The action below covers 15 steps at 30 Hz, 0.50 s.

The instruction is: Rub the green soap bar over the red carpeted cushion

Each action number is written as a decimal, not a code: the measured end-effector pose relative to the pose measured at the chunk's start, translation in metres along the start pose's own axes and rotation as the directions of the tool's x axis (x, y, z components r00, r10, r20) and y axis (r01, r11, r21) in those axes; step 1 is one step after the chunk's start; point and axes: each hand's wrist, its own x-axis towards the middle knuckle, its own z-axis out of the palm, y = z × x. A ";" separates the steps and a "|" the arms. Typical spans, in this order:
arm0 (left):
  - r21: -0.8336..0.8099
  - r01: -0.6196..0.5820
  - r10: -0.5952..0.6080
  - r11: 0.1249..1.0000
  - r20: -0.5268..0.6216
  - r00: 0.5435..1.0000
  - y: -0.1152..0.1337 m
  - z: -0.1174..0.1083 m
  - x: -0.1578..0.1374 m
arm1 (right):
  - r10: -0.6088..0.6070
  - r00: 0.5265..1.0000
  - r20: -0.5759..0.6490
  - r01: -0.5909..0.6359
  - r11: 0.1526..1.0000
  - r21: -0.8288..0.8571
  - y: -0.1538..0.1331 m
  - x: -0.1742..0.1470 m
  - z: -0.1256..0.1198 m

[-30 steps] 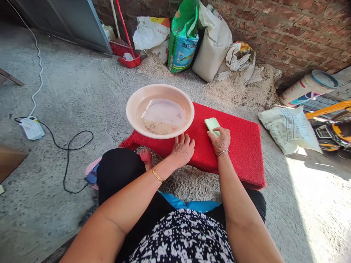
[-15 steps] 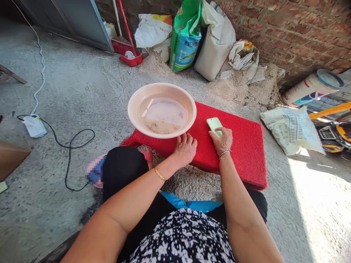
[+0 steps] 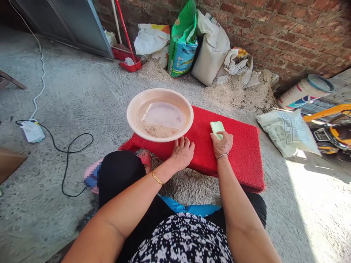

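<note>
Mint green against red

The phone (image 3: pixel 217 126) under the right hand (image 3: pixel 223 143) is mint green. Beneath that grip, the cloth (image 3: pixel 244 153) is plain red; left of it, the basin (image 3: pixel 133 118) is pale peach; nearer the wearer, the top (image 3: pixel 182 237) is black with white blotches; beyond, a sack (image 3: pixel 181 54) shows green and blue.

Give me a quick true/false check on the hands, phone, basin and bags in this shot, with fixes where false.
1. The right hand is on the near end of the green phone. True.
2. The left hand is by the near rim of the basin. True.
3. The phone is in the basin. False: it is on the red cloth, to the right of the basin.
4. The green bag stands by the brick wall. True.
5. The basin is dry inside. False: there is water in it.
</note>
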 end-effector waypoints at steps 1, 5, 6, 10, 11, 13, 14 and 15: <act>-0.002 0.001 -0.001 1.000 -0.003 1.000 0.000 0.000 0.000 | -0.048 0.999 0.025 0.047 0.999 0.024 0.000 -0.001 0.000; -0.014 0.002 -0.002 1.000 -0.003 1.000 0.000 -0.001 -0.001 | -0.233 0.962 0.139 0.226 0.972 0.063 -0.004 -0.004 -0.002; -0.016 0.003 -0.002 1.000 0.002 1.000 0.000 -0.001 -0.001 | -0.209 0.968 0.139 0.206 0.978 0.035 -0.004 -0.004 -0.002; -0.013 0.004 -0.004 1.000 0.020 1.000 0.000 -0.001 -0.001 | 0.014 1.000 0.023 -0.012 0.997 -0.077 -0.002 -0.003 0.000; -0.013 0.003 -0.003 1.000 0.020 1.000 0.000 -0.001 -0.001 | 0.036 0.999 0.001 -0.036 0.996 -0.080 -0.001 -0.002 0.000; -0.012 0.003 -0.003 1.000 0.017 1.000 -0.001 0.000 -0.001 | 0.019 1.000 -0.006 -0.020 0.998 -0.056 0.000 -0.002 0.001; -0.011 0.004 -0.003 1.000 0.016 1.000 -0.001 0.000 -0.001 | -0.019 1.000 0.012 0.019 0.999 -0.034 0.000 -0.002 0.001; -0.010 0.003 -0.003 1.000 0.015 1.000 -0.001 0.000 -0.001 | -0.071 0.997 0.040 0.072 0.997 -0.008 0.000 -0.002 0.001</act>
